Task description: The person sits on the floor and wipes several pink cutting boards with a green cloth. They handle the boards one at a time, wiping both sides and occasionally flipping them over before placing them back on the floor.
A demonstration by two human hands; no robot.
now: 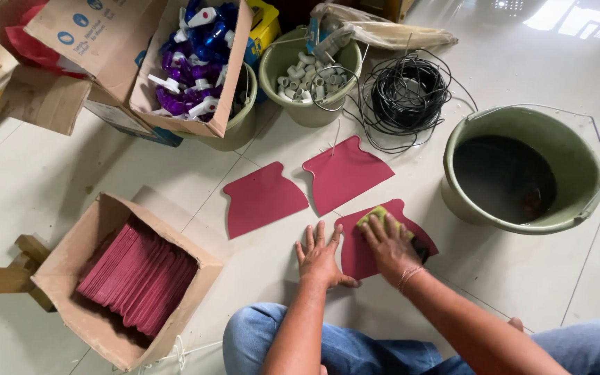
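Observation:
Three flat dark red shaped sheets lie on the white tiled floor. My right hand [390, 244] presses a yellow-green sponge [378, 217] onto the nearest red sheet [357, 255]. My left hand [319, 255] lies flat with fingers spread on the floor, touching that sheet's left edge. The other two red sheets [262, 198] [345, 173] lie just beyond, side by side. A cardboard box [71, 264] at the left holds a stack of several more red sheets [140, 278].
A green bucket [578, 201] with dark liquid stands at the right. Behind are a coil of black wire [407, 94], a green bucket of white tube pieces [310, 83], a carton of purple and blue spray heads [192, 62], and more cardboard. My jeans-clad knees are at the bottom.

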